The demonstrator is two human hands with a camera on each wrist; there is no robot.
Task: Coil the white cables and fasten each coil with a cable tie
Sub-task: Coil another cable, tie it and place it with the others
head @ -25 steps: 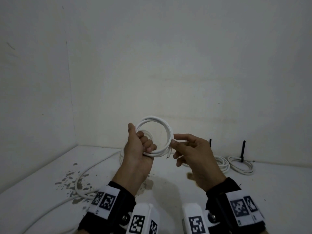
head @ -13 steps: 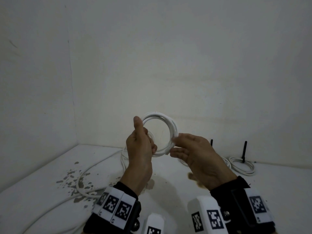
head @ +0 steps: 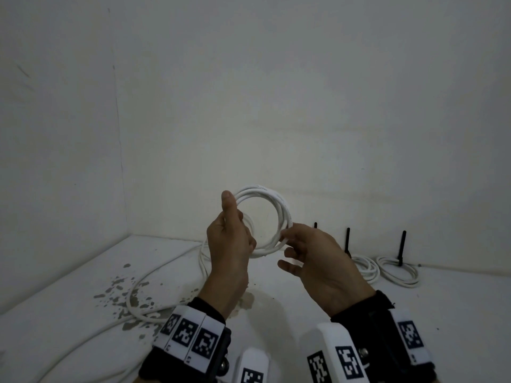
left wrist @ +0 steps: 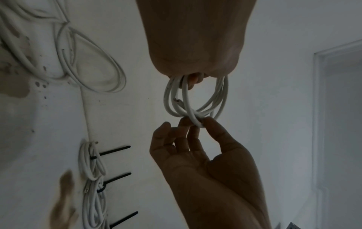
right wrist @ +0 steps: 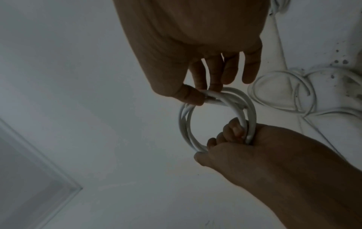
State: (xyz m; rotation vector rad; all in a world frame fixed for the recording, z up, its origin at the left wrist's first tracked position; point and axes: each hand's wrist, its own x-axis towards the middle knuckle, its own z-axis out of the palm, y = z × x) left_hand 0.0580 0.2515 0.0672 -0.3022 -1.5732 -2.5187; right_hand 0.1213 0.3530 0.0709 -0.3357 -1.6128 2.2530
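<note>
From the head camera, the left hand holds a white cable coil up in front of the wall, fingers wrapped round its left side and the thumb standing up along the loops. The right hand pinches the coil's right edge with thumb and forefinger; its other fingers hang loosely spread below. Under the hands, a loose white cable snakes over the stained white tabletop. To the right lie two finished coils, each with a black cable tie sticking up.

The left wrist view looks along the palm: the coil hangs from the curled left fingers, and the right hand below nips its lower loops between thumb and fingertips. A cable end seems to poke out inside the ring, though the dim light makes that unsure. Tied coils lie at the left.

The right wrist view shows the right thumb and forefinger clamped on the coil at its top, and the left hand closed round its lower right part.
</note>
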